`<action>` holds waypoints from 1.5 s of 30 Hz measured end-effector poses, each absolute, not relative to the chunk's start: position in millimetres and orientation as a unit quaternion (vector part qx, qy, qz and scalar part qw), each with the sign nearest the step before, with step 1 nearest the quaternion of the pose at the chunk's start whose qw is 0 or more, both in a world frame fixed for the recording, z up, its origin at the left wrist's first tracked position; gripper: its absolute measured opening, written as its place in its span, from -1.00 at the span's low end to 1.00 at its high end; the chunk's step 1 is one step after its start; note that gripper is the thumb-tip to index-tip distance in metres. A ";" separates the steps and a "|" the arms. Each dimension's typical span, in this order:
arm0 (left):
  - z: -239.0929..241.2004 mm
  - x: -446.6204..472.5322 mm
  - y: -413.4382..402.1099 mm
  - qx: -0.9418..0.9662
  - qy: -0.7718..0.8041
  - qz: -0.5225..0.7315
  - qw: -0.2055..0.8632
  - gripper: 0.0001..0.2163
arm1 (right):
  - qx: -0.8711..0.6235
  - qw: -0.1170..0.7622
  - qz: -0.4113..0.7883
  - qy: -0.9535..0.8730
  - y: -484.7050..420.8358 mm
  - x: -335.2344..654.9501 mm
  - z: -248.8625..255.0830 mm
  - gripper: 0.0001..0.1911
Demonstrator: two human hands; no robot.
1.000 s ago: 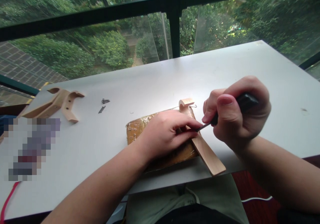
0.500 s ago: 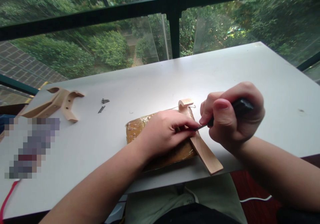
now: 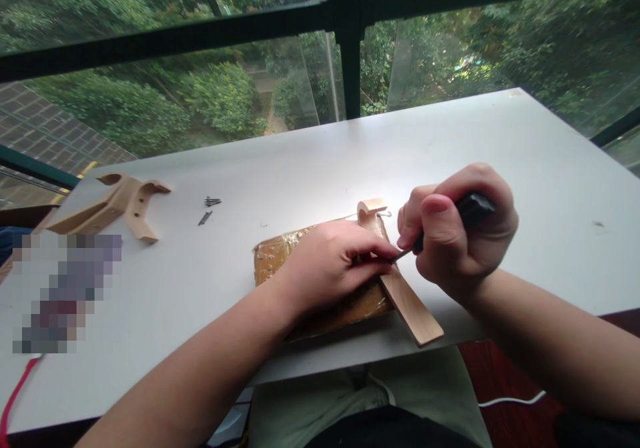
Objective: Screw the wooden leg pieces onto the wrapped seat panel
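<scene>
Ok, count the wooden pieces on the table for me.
3: a strip with a curled end under the left hand, plus a long piece and a curved piece touching at the far left. Others may be hidden.

Far off to the left of my fingers (image 3: 373, 247), a pale forked wooden part (image 3: 123, 205) lies on the white table (image 3: 450, 141). Between it and my fingers sit a few small dark screws (image 3: 211, 202), one a little apart from the rest. Beyond my fingers, past the table's far edge, a dark window frame (image 3: 347, 35) stands before green trees (image 3: 220, 95) and a tiled roof (image 3: 45, 135).
</scene>
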State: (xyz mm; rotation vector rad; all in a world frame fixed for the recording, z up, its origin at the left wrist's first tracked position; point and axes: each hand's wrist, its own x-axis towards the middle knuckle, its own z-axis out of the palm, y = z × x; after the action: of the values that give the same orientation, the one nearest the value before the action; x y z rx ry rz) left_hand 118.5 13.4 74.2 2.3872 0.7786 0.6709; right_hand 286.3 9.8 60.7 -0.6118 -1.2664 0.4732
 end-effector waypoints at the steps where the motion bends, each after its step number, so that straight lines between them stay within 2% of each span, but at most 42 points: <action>1: 74.1 118.4 13.5 0.885 0.288 0.247 0.268 -0.88 | -0.280 0.738 0.212 -0.576 9.5 286.5 60.4 -0.78; 11: 74.5 119.0 14.8 0.889 0.286 0.237 0.267 -0.90 | -0.345 0.702 0.179 -0.598 2.6 289.9 59.2 -0.79; 32: 75.5 119.0 14.5 0.886 0.293 0.235 0.273 -0.90 | -0.354 0.701 0.191 -0.589 0.7 288.9 58.3 -0.82; 41: 81.2 121.2 11.3 0.883 0.292 0.255 0.263 -0.82 | -0.351 0.702 0.180 -0.593 -2.3 284.7 65.0 -0.80; 45: 80.7 123.5 10.2 0.882 0.290 0.280 0.245 -0.88 | -0.376 0.700 0.170 -0.584 -3.2 283.6 65.9 -0.83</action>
State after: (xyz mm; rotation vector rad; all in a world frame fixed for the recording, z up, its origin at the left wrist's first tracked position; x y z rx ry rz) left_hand 123.5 10.2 80.7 2.4069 0.7917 0.7645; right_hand 283.6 -3.2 65.9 -0.8368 -1.2999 0.3777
